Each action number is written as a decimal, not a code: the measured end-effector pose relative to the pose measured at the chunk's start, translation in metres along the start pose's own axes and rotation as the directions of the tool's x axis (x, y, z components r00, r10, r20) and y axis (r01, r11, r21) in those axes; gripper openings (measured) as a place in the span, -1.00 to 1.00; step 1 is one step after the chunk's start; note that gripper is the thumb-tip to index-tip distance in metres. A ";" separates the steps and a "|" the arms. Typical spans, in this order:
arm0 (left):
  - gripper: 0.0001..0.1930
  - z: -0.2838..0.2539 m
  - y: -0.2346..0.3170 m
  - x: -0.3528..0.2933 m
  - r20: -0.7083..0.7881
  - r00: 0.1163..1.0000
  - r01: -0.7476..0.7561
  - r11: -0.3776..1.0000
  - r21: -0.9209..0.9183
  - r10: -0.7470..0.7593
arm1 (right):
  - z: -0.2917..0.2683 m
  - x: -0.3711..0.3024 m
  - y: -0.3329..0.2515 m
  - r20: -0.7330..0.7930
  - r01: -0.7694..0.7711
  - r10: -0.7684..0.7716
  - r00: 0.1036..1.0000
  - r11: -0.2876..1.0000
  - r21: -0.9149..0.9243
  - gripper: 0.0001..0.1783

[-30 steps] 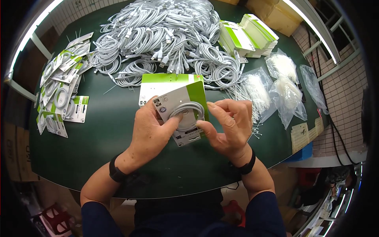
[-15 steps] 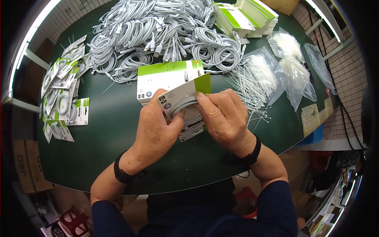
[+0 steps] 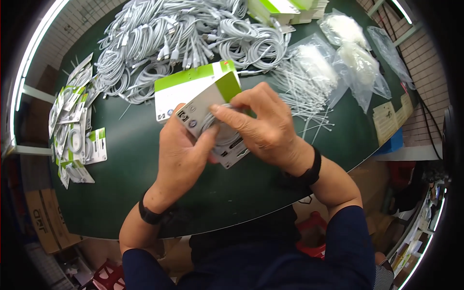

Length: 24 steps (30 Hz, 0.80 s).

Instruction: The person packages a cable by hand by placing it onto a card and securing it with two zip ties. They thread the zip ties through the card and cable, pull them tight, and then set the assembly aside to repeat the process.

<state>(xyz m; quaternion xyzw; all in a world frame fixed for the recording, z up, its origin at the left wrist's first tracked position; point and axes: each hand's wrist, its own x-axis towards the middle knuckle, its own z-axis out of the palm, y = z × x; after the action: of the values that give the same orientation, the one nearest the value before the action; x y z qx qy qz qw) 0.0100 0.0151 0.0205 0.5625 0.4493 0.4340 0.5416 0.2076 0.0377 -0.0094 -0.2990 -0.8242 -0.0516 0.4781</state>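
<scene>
My left hand [image 3: 181, 150] grips a white and green packaging card [image 3: 197, 105] above the table, its thumb pressed on a coiled white cable [image 3: 226, 138] lying against the card. The card is tilted, with its green end pointing up and away. My right hand [image 3: 270, 130] reaches over from the right; its thumb lies across the upper part of the coil, and its index finger bends near the card's green end. The other right fingertips are hidden. Just behind the held card lies a stack of similar flat cards [image 3: 169, 89].
A large heap of coiled white cables [image 3: 159, 43] covers the far side. Loose white cable ties [image 3: 302, 92] and plastic bags of ties [image 3: 357, 63] lie at right. Carded cables [image 3: 75, 135] pile up at left. More cards [image 3: 278, 9] stand at the back.
My right thumb has moved left across the top of the coil, and the right hand now covers more of it. The whole view has shifted slightly.
</scene>
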 end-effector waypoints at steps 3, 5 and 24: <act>-0.68 -0.014 -0.005 0.001 0.047 0.997 0.064 0.995 -0.070 -0.061 | -0.009 0.004 0.005 0.004 -0.022 0.022 1.000 0.999 0.027 -0.44; -0.67 -0.022 -0.003 0.003 0.042 0.998 0.053 0.989 -0.135 -0.048 | -0.017 0.010 0.009 -0.117 -0.177 0.193 0.974 0.975 0.133 -0.55; -0.67 -0.067 0.015 0.016 -0.112 0.992 -0.110 0.866 -0.488 0.063 | -0.055 -0.036 0.107 0.187 -0.527 0.832 0.523 0.488 -0.696 -0.77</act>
<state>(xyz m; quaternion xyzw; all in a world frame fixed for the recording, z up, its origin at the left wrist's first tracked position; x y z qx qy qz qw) -0.0510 0.0456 0.0375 0.4046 0.3225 0.5837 0.6258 0.3200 0.0886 -0.0305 -0.7395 -0.6637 -0.0077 0.1124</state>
